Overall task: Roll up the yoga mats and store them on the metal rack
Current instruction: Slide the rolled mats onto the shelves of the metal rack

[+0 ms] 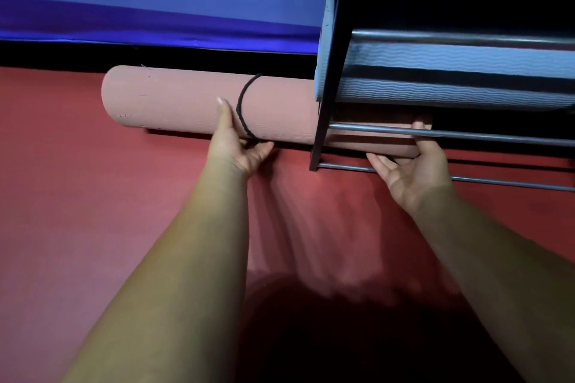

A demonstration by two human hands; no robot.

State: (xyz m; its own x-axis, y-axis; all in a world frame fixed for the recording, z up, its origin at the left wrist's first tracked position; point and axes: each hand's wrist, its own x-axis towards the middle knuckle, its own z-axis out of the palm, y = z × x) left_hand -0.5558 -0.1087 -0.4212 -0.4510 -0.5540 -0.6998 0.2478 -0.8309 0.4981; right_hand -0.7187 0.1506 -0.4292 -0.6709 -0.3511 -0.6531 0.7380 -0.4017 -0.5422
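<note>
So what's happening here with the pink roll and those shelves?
A person holds a rolled pink mat, bound by a black band, partway in a low shelf of the metal rack. The left hand grips it beside the band; the right hand cups the end inside the rack. A blue-grey mat lies on the shelf above.

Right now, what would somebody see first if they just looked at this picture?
The big pink rolled mat, tied with a black band, stretches across the middle; the left hand grips it by the band and the right hand holds its end inside the bottom of the metal rack. On the shelf just above lies a blue-grey mat, and the floor below is red.
</note>
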